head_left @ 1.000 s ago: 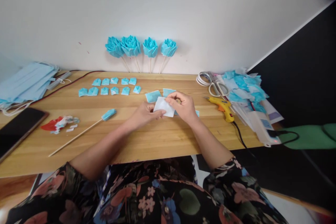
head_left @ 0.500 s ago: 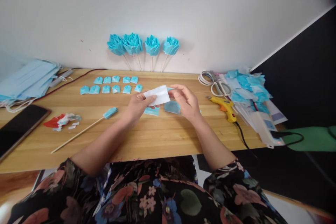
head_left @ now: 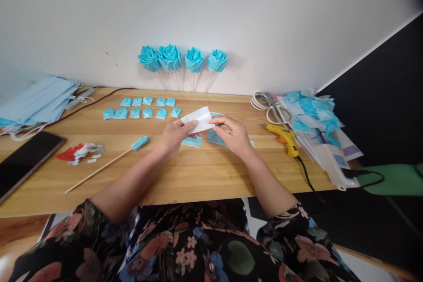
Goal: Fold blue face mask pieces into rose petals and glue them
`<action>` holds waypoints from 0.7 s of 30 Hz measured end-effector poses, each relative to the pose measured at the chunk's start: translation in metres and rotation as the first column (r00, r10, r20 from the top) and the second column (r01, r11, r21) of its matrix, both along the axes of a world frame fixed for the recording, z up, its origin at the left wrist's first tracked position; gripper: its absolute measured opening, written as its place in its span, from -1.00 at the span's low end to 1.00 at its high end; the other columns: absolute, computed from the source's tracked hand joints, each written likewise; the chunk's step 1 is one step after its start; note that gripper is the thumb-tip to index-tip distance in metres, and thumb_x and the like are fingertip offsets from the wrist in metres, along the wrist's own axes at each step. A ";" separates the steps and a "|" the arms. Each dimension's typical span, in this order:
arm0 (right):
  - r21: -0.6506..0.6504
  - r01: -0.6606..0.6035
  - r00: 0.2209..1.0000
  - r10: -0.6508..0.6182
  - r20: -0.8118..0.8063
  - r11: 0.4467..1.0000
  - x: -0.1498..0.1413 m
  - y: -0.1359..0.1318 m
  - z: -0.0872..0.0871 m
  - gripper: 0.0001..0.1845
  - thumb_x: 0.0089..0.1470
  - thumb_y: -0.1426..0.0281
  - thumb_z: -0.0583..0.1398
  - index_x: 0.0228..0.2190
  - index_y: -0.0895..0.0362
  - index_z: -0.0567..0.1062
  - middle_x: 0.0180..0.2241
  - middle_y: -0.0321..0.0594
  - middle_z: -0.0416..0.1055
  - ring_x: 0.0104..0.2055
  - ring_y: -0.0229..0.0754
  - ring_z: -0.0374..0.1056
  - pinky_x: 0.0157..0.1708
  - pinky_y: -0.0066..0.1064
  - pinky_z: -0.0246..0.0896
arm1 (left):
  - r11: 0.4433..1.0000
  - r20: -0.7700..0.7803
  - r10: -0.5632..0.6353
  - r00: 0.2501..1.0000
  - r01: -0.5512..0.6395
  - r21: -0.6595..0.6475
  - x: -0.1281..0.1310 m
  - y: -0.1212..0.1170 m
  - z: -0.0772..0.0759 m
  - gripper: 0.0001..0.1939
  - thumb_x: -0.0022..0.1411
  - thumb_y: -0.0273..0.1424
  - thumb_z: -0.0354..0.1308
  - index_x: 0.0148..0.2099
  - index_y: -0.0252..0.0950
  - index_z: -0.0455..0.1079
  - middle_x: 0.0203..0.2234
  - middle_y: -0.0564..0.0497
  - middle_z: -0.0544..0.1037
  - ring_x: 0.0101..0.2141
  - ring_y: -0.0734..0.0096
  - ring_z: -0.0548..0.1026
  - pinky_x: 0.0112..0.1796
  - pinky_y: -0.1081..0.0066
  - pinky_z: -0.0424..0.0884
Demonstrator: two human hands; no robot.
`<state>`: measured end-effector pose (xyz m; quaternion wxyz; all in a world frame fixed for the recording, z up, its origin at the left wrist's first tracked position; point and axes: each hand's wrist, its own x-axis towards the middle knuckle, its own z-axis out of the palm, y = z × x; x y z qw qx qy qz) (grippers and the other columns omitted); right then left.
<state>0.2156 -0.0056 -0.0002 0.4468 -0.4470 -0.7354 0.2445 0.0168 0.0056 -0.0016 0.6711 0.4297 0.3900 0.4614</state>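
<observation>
My left hand (head_left: 175,135) grips a white rectangular piece of mask fabric (head_left: 198,119) above the table, thumb on top. At its right edge, my right hand (head_left: 233,134) has its fingertips closed on the corner. Under and behind my hands lie blue fabric pieces (head_left: 192,141), partly hidden. Two rows of small folded blue petals (head_left: 135,113) are spread out to the left. Nearer me rests a wooden stick with a blue rolled bud (head_left: 140,142) at its tip.
Four blue fabric flowers (head_left: 169,57) lean on the wall. Face masks (head_left: 39,99), a phone (head_left: 29,158) and scraps (head_left: 79,153) are on the left. To the right are scissors (head_left: 279,114), a yellow glue gun (head_left: 284,139), a blue fabric pile (head_left: 312,112) and a power strip (head_left: 335,165).
My right hand's fingers have come together at the white fabric's right edge, after being more spread. The left hand keeps its hold. The view has shifted slightly.
</observation>
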 end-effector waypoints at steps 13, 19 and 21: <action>-0.056 0.024 0.995 -0.030 -0.100 0.998 -0.003 0.000 -0.001 -0.90 0.10 0.29 0.25 -0.40 0.04 0.55 -0.38 -0.29 0.56 -0.32 -0.21 0.44 -0.20 -0.29 0.37 | 0.996 -0.077 -0.044 0.996 0.049 0.073 0.001 -0.001 -0.002 -0.69 0.09 -0.24 0.34 -0.19 -0.37 0.57 -0.39 -0.09 0.66 -0.42 0.38 0.57 -0.35 0.39 0.43; -0.046 0.059 0.993 -0.063 -0.104 0.997 -0.005 0.001 -0.002 -0.90 0.08 0.30 0.25 -0.42 0.06 0.51 -0.40 -0.29 0.53 -0.34 -0.22 0.42 -0.21 -0.31 0.38 | 0.991 -0.137 -0.057 0.989 0.072 0.110 0.000 -0.002 -0.002 -0.63 0.09 -0.21 0.34 -0.13 -0.36 0.55 -0.36 -0.10 0.67 -0.40 0.34 0.58 -0.33 0.36 0.44; -0.049 0.066 0.991 -0.071 -0.110 0.997 -0.005 0.001 -0.002 -0.91 0.07 0.31 0.25 -0.43 0.06 0.50 -0.41 -0.29 0.53 -0.34 -0.22 0.42 -0.21 -0.32 0.37 | 0.991 -0.143 -0.054 0.988 0.070 0.115 0.000 -0.002 -0.002 -0.64 0.10 -0.22 0.33 -0.13 -0.36 0.55 -0.36 -0.10 0.67 -0.41 0.35 0.58 -0.33 0.37 0.44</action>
